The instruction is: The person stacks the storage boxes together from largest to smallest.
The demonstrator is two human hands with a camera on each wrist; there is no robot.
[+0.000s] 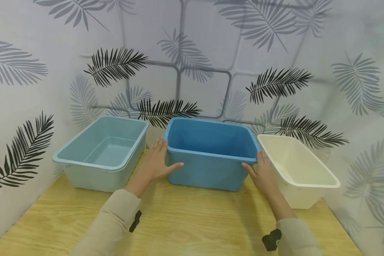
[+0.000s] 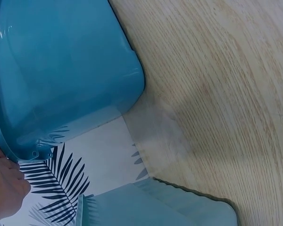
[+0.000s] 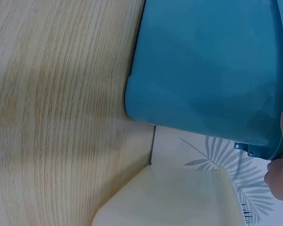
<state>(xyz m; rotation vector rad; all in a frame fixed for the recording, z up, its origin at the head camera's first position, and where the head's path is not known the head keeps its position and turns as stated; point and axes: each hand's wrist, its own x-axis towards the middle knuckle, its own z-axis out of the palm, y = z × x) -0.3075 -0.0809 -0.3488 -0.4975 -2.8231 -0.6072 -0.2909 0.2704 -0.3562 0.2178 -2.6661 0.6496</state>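
A blue rectangular plastic tub [image 1: 207,170] stands on the wooden table between my two hands. Along its left end, my left hand [image 1: 156,161] lays its fingers against the rim, with the thumb spread straight across the front wall. On the opposite end my right hand [image 1: 263,174] touches the rim corner, its thumb pointing in over the front wall. The left wrist view catches part of that hand's fingers [image 2: 7,181] at the rim corner of the tub [image 2: 66,70]. In the right wrist view, fingers [image 3: 280,176] touch the tub's corner beside a small tab.
A pale green-blue tub [image 1: 99,177] stands left of the blue one. Close on the right is a cream tub [image 1: 302,195], beside my right hand. The wood-grain table [image 1: 192,224] ends at a leaf-patterned wall covering [image 1: 204,46] behind the tubs.
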